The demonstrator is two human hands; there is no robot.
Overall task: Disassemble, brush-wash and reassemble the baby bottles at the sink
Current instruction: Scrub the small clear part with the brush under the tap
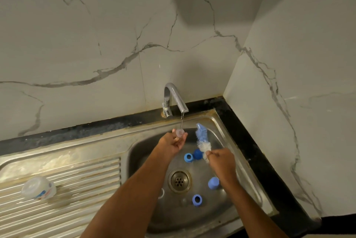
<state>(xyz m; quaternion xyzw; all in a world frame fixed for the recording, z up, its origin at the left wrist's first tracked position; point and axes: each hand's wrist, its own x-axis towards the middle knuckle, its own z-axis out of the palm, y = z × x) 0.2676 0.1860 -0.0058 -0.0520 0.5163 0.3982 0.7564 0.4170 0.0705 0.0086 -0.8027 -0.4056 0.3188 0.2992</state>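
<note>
My left hand [173, 144] holds a clear silicone teat [180, 133] under the stream running from the chrome tap [174, 99]. Just to its right, my right hand [221, 162] grips a blue and white bottle brush [201, 139], bristles pointing up and away from me. Blue bottle parts lie in the steel sink [217, 128]: a ring [188, 157] beside a dark blue cap [197, 154], a cap [213, 182] near my right wrist, and another ring [196, 199] near the front. A clear bottle body [39, 189] lies on its side on the ribbed drainboard.
The drain [179, 180] sits in the middle of the basin. The ribbed steel drainboard [77, 176] stretches to the left. A black counter edge [250, 141] and marble-look walls enclose the sink at the back and right.
</note>
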